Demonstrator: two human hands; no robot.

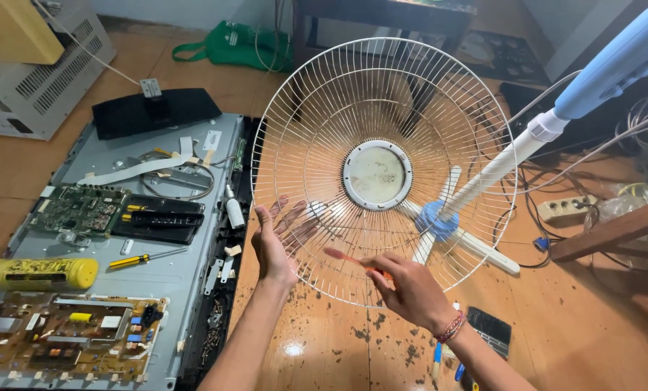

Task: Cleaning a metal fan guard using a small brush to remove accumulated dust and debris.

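While the left hand (274,242) grips the fan guard (383,170), the right hand (409,286) pinches a brush (347,258) against it.

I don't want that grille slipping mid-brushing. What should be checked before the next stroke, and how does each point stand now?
1. Left hand supports the white fan grille at its lower left rim: ok.
2. Right hand grips the orange brush: ok.
3. Brush tip reaches the wires: ok, it lies at the lower wires.
4. Grille held apart from the fan stand: cannot tell, they overlap in view.
5. Floor under the grille free of dirt: not ok, dark flecks lie scattered.
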